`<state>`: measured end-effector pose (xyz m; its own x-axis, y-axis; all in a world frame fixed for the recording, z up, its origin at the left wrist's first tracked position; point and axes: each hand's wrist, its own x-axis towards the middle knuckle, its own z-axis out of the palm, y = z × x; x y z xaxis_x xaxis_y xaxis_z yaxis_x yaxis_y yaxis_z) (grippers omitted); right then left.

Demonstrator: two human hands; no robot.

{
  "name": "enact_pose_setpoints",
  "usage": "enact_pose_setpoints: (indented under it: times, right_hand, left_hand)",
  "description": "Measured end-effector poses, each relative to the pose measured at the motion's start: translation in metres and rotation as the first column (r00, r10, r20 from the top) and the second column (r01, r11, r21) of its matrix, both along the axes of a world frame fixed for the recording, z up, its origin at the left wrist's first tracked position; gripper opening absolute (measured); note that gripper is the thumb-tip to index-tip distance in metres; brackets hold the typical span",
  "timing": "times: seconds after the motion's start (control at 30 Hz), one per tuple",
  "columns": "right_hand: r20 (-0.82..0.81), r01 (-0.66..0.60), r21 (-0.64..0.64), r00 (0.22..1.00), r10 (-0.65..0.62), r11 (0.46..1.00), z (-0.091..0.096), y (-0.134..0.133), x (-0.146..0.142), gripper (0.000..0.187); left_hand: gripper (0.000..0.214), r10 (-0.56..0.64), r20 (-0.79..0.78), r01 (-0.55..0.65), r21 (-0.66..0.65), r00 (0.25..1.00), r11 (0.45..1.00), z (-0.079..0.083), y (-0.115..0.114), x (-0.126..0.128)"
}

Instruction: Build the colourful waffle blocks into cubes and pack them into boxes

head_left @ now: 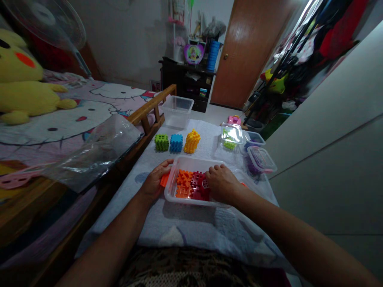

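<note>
A clear plastic tray sits on a white cloth in front of me, with orange pieces and red pieces inside. My left hand rests at the tray's left side, fingers closed on an orange piece just outside the rim. Inside the tray, on the right, my right hand has its fingers curled down onto the red pieces. Beyond the tray stand three built cubes: green, blue and yellow.
An empty clear bin stands at the cloth's far end. Lidded clear boxes with coloured pieces sit at the right. A bed with a wooden rail, a plastic bag and a yellow plush lies left; a grey wall is at right.
</note>
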<state>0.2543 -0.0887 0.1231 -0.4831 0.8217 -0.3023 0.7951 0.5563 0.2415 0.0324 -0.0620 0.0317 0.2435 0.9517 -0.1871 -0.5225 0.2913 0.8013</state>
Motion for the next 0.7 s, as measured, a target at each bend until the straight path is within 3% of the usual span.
enact_pose_setpoints:
  times: [0.23,0.43,0.7]
  right_hand:
    - [-0.064,0.008,-0.003,0.998,-0.008,1.000,0.008,0.000,0.009,0.028]
    - [-0.079,-0.039,-0.107,0.996,0.031,0.993,0.023,0.001,0.013,0.043]
    - [-0.016,-0.108,-0.125,0.994,0.107,0.986,0.019,0.001,0.014,0.049]
  left_hand:
    - [0.044,0.014,0.007,-0.014,-0.013,1.000,1.000,-0.002,0.001,-0.001]
    - [0.045,0.011,-0.002,-0.011,-0.008,1.000,1.000,-0.001,0.001,-0.001]
    - [0.042,0.012,0.011,-0.012,-0.017,1.000,1.000,0.001,0.001,0.000]
